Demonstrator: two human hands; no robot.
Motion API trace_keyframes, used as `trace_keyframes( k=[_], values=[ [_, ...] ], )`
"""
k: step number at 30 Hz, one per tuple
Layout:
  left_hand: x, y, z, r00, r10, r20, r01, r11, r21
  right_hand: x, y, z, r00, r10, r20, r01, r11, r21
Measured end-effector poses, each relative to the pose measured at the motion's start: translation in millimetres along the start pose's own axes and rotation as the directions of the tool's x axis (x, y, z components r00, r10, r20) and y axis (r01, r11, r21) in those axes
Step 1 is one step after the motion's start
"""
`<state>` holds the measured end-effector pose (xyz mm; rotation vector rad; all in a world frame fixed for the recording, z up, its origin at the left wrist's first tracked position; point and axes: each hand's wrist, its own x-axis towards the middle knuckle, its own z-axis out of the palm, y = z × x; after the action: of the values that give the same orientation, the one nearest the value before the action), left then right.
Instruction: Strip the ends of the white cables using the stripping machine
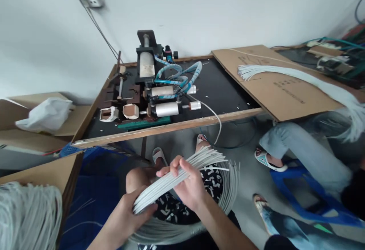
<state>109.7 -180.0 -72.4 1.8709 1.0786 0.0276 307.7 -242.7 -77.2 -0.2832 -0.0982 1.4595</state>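
Note:
Both my hands hold one bundle of thin white cables (pixel 159 191) over my lap. My left hand (pixel 128 214) cups the bundle's lower end from below, fingers curled round it. My right hand (pixel 185 183) wraps over the middle of the bundle, fingers closed on it. The cables curve round in a loop below my hands, and their cut ends fan out toward the upper right (pixel 208 154). The bench with a small pneumatic machine (pixel 151 94) stands just ahead.
A black-topped workbench (pixel 222 90) carries the machine and a cardboard sheet (pixel 273 86) with another white cable bundle (pixel 313 83). More white cables (pixel 25 215) lie at the lower left by a cardboard box. Another person's legs (pixel 299 151) and a blue stool are at right.

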Motion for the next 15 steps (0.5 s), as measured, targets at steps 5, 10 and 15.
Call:
trace_keyframes(
  k=[5, 10, 15],
  values=[
    [1, -8, 3.5, 0.980, -0.036, 0.194, 0.103, 0.932, -0.347, -27, 56, -40, 0.979, 0.206, -0.013, -0.197, 0.915, -0.351],
    [-5, 7, 22.4, 0.990, -0.081, 0.112, 0.113, 0.940, -0.321, -49, 80, -46, 0.982, 0.173, -0.075, -0.188, 0.929, -0.319],
    [-15, 8, 53.4, 0.975, -0.162, -0.149, 0.146, 0.983, -0.112, -18, 27, -21, 0.866, 0.194, -0.461, -0.144, 0.979, 0.143]
  ],
)
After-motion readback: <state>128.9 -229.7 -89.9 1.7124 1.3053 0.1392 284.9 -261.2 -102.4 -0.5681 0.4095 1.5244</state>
